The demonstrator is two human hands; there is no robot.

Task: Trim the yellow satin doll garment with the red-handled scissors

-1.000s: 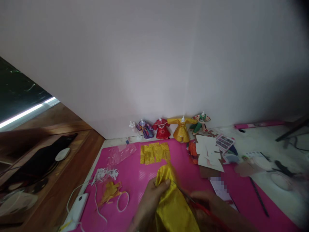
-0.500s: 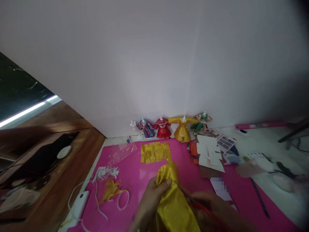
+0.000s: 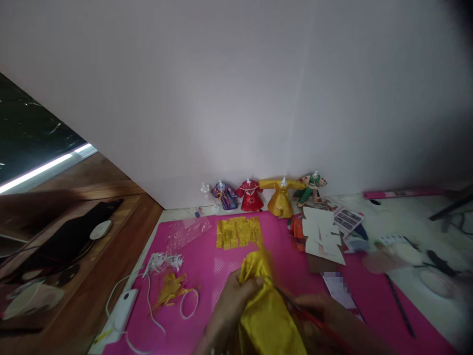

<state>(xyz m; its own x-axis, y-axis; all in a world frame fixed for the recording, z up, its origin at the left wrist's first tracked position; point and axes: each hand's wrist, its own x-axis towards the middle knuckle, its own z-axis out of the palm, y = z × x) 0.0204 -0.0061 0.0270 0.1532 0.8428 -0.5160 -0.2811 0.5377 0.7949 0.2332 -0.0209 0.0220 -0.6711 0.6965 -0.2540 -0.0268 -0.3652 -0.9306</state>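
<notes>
A shiny yellow cloth (image 3: 268, 315) hangs in front of me, low in the middle of the view. My left hand (image 3: 236, 301) pinches its upper left part, thumb on top. In my right hand (image 3: 318, 308) is a pair of scissors with red handles (image 3: 314, 320), its blades (image 3: 283, 294) at the right side of the cloth. The blade tips are partly lost in the fabric and blur. Beyond the hands, several cut yellow fabric pieces (image 3: 238, 232) lie side by side on the pink mat (image 3: 192, 325).
Doll clothes on small stands line the wall: purple (image 3: 224, 196), red (image 3: 250, 195), yellow (image 3: 280, 201) and green (image 3: 309, 192). White paper patterns (image 3: 322, 236) lie right. Left are orange-yellow scraps (image 3: 172, 290), white shreds (image 3: 162, 264), a white ring (image 3: 189, 303) and a power strip (image 3: 121, 313) with cord.
The scissors and right hand stay at the cloth's right side with hardly any shift. The whole view has shifted slightly.
</notes>
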